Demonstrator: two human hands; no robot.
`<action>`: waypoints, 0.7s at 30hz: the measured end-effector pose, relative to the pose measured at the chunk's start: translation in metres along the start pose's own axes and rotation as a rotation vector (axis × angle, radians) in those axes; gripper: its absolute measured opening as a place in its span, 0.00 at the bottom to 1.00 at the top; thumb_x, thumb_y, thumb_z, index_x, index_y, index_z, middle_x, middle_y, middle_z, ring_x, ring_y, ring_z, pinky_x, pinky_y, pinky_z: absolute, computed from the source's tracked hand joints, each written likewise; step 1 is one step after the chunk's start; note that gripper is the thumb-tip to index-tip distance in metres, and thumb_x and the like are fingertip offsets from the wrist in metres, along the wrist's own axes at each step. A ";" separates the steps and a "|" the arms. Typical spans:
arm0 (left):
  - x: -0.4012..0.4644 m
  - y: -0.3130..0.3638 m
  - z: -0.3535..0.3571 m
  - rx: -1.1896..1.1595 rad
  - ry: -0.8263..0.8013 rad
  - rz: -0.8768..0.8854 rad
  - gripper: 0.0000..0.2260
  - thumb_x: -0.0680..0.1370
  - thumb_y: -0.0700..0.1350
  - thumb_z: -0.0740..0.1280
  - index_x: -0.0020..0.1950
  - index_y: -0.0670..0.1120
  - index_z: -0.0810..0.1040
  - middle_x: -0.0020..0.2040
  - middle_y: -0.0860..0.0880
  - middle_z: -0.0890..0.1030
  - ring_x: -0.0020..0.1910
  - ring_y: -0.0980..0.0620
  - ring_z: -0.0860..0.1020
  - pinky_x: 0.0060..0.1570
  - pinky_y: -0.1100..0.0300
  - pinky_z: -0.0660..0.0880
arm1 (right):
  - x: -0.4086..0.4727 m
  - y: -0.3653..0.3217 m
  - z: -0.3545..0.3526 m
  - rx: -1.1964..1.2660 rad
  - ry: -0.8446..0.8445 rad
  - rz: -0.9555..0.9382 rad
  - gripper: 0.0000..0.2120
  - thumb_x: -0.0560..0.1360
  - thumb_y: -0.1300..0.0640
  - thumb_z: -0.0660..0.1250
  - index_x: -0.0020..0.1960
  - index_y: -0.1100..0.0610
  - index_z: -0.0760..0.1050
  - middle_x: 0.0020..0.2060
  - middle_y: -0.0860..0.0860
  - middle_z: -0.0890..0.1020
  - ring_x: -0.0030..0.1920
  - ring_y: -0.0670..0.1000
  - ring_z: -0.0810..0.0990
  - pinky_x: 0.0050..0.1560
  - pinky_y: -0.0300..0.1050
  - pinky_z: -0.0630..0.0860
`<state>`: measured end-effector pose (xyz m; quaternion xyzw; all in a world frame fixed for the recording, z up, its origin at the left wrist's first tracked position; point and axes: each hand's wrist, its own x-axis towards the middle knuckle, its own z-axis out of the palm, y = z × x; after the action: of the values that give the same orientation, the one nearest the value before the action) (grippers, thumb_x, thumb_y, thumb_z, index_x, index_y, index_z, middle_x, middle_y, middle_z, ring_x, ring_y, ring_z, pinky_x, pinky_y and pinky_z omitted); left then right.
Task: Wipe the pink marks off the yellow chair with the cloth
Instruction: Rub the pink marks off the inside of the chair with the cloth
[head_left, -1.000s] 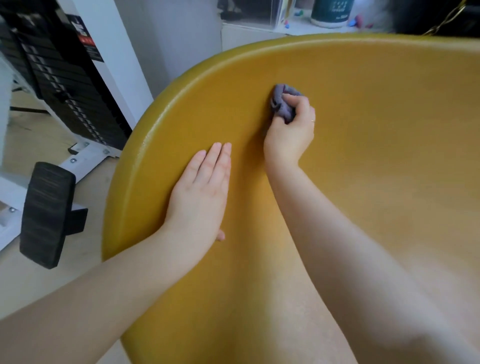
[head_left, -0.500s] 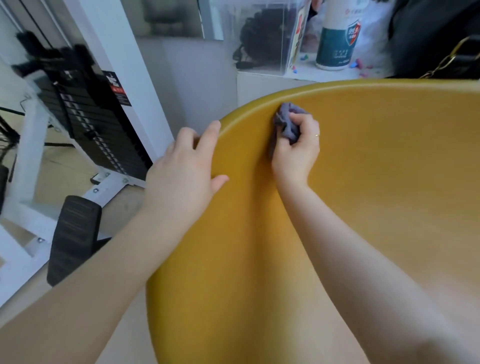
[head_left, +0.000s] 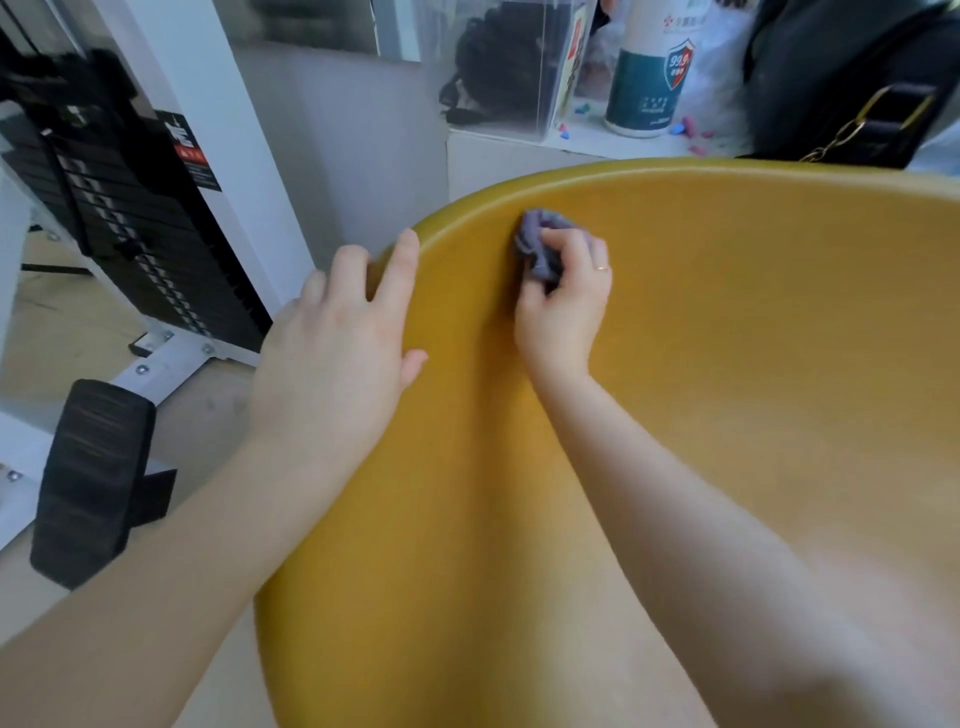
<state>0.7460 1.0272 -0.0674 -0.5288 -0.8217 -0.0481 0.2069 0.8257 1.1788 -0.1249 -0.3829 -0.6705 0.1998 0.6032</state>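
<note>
Item: yellow chair (head_left: 727, 364), moulded shell, seen from above; its curved rim runs from beside the left hand across the top of the view.

Item: cloth (head_left: 540, 244), grey-purple, bunched into a wad. Position: pressed to the inner face of the chair back, just below the rim, under the right fingertips.

Item: right hand (head_left: 563, 304). Fingers curled round the cloth, gripping it against the shell; a ring on one finger.

Item: left hand (head_left: 337, 348). Laid over the chair's rim to the left of the cloth, fingers spread and fairly straight, thumb on the inner face; it holds nothing and appears to brace the chair.

Handling note, as judgement: the step in hand is rubbing the upper inner back. Done well, it calls for firm pressure through the fingertips, short overlapping strokes, and a turn of the wad to a fresh face once it soils, with the left hand keeping the shell from rocking.

Not determinable: no pink mark shows anywhere on the visible yellow surface; any remaining one may lie under the cloth or under the forearms, which cover much of the seat. The chair's right side and legs are cut off. Progress therefore cannot be judged.

Beyond the hands: a white canister (head_left: 649, 78) and a black bag (head_left: 852, 78) on a ledge; left of the left hand, a stack of black weight plates (head_left: 130, 208).
</note>
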 end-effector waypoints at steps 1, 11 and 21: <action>-0.002 0.000 0.001 0.061 0.034 0.022 0.37 0.68 0.51 0.74 0.73 0.41 0.63 0.54 0.36 0.74 0.46 0.38 0.75 0.39 0.49 0.73 | 0.017 0.012 -0.004 -0.081 0.094 0.065 0.14 0.63 0.67 0.59 0.45 0.63 0.77 0.47 0.62 0.78 0.45 0.63 0.75 0.45 0.45 0.64; 0.003 0.007 0.007 0.118 0.144 0.162 0.35 0.65 0.42 0.77 0.68 0.33 0.68 0.65 0.35 0.73 0.63 0.38 0.74 0.60 0.47 0.72 | -0.034 -0.022 0.014 0.033 -0.048 -0.032 0.15 0.66 0.65 0.55 0.47 0.64 0.76 0.49 0.61 0.76 0.48 0.61 0.75 0.50 0.49 0.71; 0.003 0.048 0.022 0.349 -0.223 0.271 0.46 0.77 0.55 0.62 0.72 0.34 0.30 0.73 0.38 0.30 0.74 0.42 0.35 0.68 0.51 0.31 | 0.060 0.040 -0.034 -0.209 0.086 -0.070 0.16 0.68 0.64 0.57 0.54 0.62 0.76 0.52 0.62 0.76 0.48 0.61 0.76 0.45 0.47 0.70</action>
<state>0.7815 1.0574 -0.0927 -0.5925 -0.7569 0.1814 0.2078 0.8710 1.2423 -0.1084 -0.4282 -0.6742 0.0912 0.5947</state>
